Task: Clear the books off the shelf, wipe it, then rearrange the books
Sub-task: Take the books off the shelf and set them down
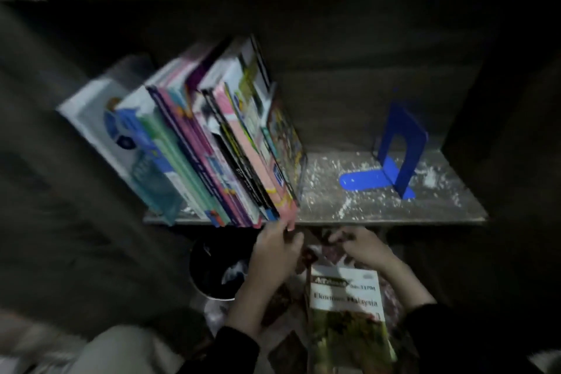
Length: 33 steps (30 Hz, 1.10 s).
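Head view: we judge we're in the clearing step. The row of books [194,143] stands on the left half of the shelf [379,206], leaning left, and the right half is bare apart from a blue bookend [394,158] and white dust [321,179]. Our left hand [273,252] pinches the bottom corner of the pink book [261,167] near the row's right end. Our right hand [364,249] sits just below the shelf edge with its fingers curled, but blur means we can't tell whether it grips anything. One book, the Ekonomi Malaysia title [346,297], lies flat below the shelf on a dark pile. The next move needs that pink book drawn out without toppling the leaning row, probably with the right hand bracing it. A black round tub [206,276] sits below left, its inside dark with a pale glint, so we can't tell what it holds.
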### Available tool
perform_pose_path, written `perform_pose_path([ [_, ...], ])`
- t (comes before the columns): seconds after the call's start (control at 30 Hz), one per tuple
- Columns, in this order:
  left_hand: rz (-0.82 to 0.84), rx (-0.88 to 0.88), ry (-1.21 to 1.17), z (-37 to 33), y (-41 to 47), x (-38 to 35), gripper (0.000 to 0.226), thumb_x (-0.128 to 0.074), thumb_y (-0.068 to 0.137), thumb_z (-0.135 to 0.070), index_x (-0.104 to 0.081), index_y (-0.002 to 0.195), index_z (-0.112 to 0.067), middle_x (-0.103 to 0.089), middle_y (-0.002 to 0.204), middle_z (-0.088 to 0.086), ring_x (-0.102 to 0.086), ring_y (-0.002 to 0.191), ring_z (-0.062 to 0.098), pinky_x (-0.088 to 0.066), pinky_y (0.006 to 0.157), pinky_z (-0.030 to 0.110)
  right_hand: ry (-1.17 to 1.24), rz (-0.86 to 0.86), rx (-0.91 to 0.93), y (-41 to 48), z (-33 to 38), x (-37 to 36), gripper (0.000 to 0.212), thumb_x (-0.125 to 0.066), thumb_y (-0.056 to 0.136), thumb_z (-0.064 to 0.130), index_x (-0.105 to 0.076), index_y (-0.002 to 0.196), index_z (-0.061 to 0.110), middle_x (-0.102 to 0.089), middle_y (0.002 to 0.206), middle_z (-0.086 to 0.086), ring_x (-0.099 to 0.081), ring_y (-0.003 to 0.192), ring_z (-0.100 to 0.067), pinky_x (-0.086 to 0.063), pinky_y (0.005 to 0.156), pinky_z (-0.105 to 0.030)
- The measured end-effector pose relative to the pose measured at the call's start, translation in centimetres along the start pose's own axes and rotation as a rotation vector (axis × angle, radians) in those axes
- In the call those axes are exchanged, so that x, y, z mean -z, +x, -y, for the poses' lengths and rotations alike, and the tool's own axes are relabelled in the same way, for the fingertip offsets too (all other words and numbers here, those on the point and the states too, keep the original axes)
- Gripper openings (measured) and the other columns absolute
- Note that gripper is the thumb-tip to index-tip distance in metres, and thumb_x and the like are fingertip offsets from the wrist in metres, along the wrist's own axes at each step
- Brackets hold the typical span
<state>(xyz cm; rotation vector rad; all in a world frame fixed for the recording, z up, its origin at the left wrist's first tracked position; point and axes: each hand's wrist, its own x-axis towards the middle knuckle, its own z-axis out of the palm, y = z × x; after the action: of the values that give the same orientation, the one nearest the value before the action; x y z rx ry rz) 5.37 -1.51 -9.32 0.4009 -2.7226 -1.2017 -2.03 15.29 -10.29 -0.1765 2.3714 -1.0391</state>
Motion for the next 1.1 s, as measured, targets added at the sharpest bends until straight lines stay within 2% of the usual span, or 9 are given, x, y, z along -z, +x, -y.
perform_pose_path([
  [0.13,-0.463,-0.165,0.02,-4.6,-0.2,7.3,0.018,-0.06,0.092,-0.025,-0.063,0.108,-0.018,-0.064,0.089,0.001,-0.06,0.09,0.026,-0.045,0.08,0.035,0.123,-0.14,0.332,-0.5,7.7,0.8,0.029,-0.058,0.086,0.0,-0.066,0.093,0.027,-0.07,0.084,-0.004,-0.064,0.078,-0.022,-0.053,0.074,-0.027],
  [0.2,-0.742,-0.327,0.164,-6.5,0.6,9.8,0.029,-0.056,0.091,-0.024,-0.06,0.117,-0.012,-0.059,0.101,0.008,-0.051,0.098,0.027,-0.037,0.085,0.033,0.191,-0.172,0.461,-1.2,11.3,0.8,0.039,-0.057,0.084,-0.004,-0.062,0.107,0.026,-0.062,0.084,-0.002,-0.057,0.072,-0.018,-0.046,0.066,-0.021],
  [0.27,-0.906,-0.432,0.292,-7.7,1.8,11.6,0.047,-0.056,0.087,-0.027,-0.052,0.131,-0.008,-0.052,0.12,0.016,-0.041,0.112,0.029,-0.032,0.094,0.035,0.234,-0.189,0.568,-1.6,14.1,0.7,0.053,-0.06,0.079,-0.004,-0.055,0.123,0.025,-0.06,0.095,0.0,-0.055,0.079,-0.013,-0.047,0.075,-0.022],
  [0.4,-0.795,-0.42,0.43,-7.7,4.2,13.5,0.077,-0.055,0.087,-0.038,-0.022,0.151,-0.01,-0.033,0.153,0.009,-0.017,0.142,0.028,-0.013,0.114,0.044,0.213,-0.218,0.617,-0.7,16.7,0.0,0.085,-0.064,0.071,0.017,-0.028,0.142,0.047,-0.045,0.141,-0.004,-0.044,0.129,-0.02,-0.038,0.108,-0.045],
  [0.5,-0.753,-0.44,0.476,-7.2,4.9,13.5,0.066,-0.053,0.089,-0.039,-0.036,0.146,-0.01,-0.041,0.149,0.005,-0.017,0.144,0.026,-0.007,0.117,0.046,0.211,-0.229,0.644,0.2,17.0,-0.3,0.098,-0.065,0.068,0.025,-0.009,0.14,0.06,-0.033,0.153,0.001,-0.031,0.141,-0.021,-0.026,0.115,-0.051],
  [0.63,-0.778,-0.462,0.491,-7.4,4.9,13.3,0.055,-0.054,0.087,-0.033,-0.049,0.135,-0.008,-0.05,0.139,0.006,-0.027,0.14,0.026,-0.003,0.119,0.047,0.202,-0.193,0.698,0.1,16.3,-0.2,0.104,-0.067,0.073,0.021,0.001,0.144,0.055,-0.029,0.155,0.01,-0.029,0.142,-0.015,-0.021,0.115,-0.055],
  [0.87,-0.786,-0.475,0.449,-7.3,4.2,12.9,0.053,-0.053,0.085,-0.03,-0.05,0.132,-0.005,-0.052,0.137,0.009,-0.035,0.137,0.026,-0.005,0.12,0.046,0.188,-0.086,0.66,-0.5,15.1,0.3,0.116,-0.069,0.075,0.002,0.006,0.145,0.057,-0.028,0.15,-0.002,-0.026,0.139,-0.022,-0.026,0.114,-0.053],
  [1.0,-0.798,-0.494,0.362,-6.9,3.5,12.6,0.055,-0.053,0.086,-0.027,-0.047,0.134,-0.002,-0.05,0.138,0.011,-0.036,0.135,0.022,-0.004,0.121,0.038,0.226,-0.061,0.694,-1.5,14.6,0.1,0.11,-0.069,0.074,0.014,0.003,0.147,0.05,-0.043,0.13,0.007,-0.04,0.125,-0.012,-0.036,0.107,-0.035],
  [1.1,-0.817,-0.516,0.288,-6.6,2.7,12.2,0.054,-0.058,0.084,-0.017,-0.046,0.134,0.001,-0.05,0.137,0.014,-0.033,0.134,0.021,-0.009,0.121,0.034,0.282,-0.079,0.728,-2.5,13.4,-1.1,0.109,-0.067,0.078,0.0,0.0,0.144,0.055,-0.043,0.125,0.011,-0.043,0.116,-0.005,-0.039,0.107,-0.036],
])
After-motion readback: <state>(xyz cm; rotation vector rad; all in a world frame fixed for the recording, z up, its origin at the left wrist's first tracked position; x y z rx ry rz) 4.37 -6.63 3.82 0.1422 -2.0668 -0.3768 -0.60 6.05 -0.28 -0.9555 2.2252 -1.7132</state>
